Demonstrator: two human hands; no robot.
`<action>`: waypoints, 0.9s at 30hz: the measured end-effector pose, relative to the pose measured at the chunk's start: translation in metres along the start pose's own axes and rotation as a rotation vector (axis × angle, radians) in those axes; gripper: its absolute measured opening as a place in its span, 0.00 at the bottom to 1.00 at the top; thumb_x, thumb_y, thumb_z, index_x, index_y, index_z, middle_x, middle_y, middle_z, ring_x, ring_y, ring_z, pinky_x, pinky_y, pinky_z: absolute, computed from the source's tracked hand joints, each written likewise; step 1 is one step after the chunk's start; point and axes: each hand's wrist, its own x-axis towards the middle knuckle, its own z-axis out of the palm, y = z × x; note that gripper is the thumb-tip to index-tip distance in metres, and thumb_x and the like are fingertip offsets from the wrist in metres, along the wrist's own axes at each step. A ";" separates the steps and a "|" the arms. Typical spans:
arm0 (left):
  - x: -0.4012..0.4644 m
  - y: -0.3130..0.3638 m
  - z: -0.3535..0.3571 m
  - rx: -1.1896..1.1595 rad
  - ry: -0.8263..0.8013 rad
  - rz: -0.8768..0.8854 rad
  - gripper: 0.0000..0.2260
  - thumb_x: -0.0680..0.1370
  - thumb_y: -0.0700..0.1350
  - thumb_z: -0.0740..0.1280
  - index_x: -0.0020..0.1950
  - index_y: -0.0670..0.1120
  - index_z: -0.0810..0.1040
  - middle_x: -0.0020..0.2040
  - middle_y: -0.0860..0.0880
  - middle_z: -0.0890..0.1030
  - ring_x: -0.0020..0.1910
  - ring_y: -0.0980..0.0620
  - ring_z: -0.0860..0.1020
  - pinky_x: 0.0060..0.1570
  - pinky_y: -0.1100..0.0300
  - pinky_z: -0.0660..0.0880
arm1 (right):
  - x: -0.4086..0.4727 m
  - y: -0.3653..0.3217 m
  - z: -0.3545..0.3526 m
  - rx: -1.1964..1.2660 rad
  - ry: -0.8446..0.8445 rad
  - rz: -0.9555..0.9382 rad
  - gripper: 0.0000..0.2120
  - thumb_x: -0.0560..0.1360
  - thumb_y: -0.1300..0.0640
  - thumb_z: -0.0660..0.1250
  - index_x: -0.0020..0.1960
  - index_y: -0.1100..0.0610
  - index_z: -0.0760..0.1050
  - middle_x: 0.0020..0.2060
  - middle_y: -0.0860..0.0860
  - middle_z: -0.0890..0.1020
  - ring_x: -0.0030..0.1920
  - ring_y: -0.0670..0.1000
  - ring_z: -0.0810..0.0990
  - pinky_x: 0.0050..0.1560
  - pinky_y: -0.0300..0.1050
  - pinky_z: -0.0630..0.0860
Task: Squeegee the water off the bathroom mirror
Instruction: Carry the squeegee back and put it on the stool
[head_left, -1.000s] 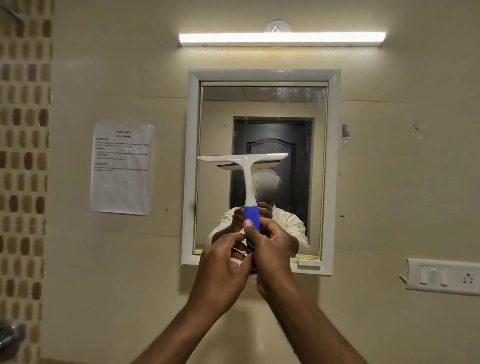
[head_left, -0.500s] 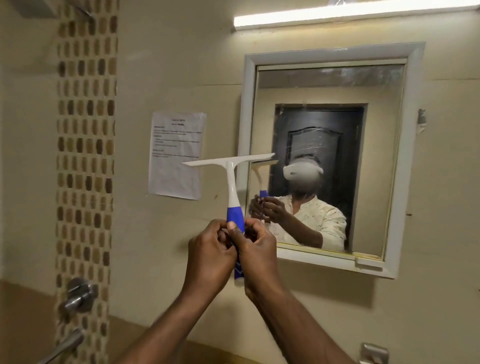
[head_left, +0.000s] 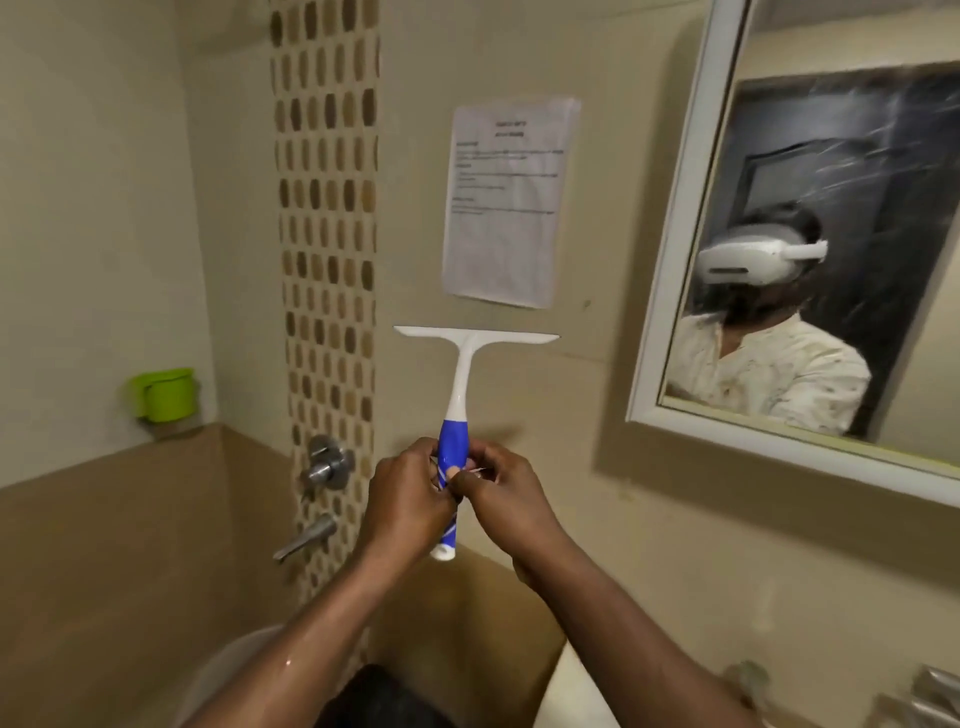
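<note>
In front of the wall, left of the mirror (head_left: 810, 249), both forearms reach up and forward, the hands meeting at the squeegee (head_left: 457, 395). The left hand (head_left: 410, 493) curls round its blue handle; the right hand (head_left: 501, 493) pinches the handle's side with thumb and fingertips. The squeegee stands upright, blade level, clear of the streaked glass, below a paper notice (head_left: 509, 200).
</note>
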 end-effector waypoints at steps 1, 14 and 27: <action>0.000 -0.012 -0.001 0.026 -0.008 -0.025 0.07 0.70 0.43 0.72 0.47 0.48 0.79 0.34 0.53 0.80 0.34 0.54 0.78 0.33 0.57 0.75 | 0.003 0.007 0.009 -0.011 -0.009 0.020 0.11 0.71 0.55 0.66 0.52 0.50 0.79 0.46 0.46 0.82 0.47 0.45 0.80 0.50 0.40 0.77; -0.005 -0.163 0.013 0.276 -0.198 -0.281 0.08 0.68 0.41 0.69 0.46 0.42 0.75 0.40 0.44 0.80 0.38 0.45 0.77 0.34 0.59 0.66 | 0.006 0.111 0.072 -0.054 0.152 0.255 0.21 0.73 0.54 0.69 0.65 0.51 0.71 0.60 0.48 0.76 0.56 0.47 0.75 0.55 0.43 0.73; -0.052 -0.328 0.096 0.436 -0.517 -0.532 0.13 0.73 0.43 0.70 0.55 0.43 0.74 0.53 0.43 0.79 0.51 0.46 0.78 0.52 0.54 0.75 | -0.035 0.268 0.105 0.025 0.244 0.677 0.12 0.74 0.54 0.68 0.57 0.49 0.73 0.51 0.49 0.79 0.50 0.46 0.77 0.45 0.39 0.73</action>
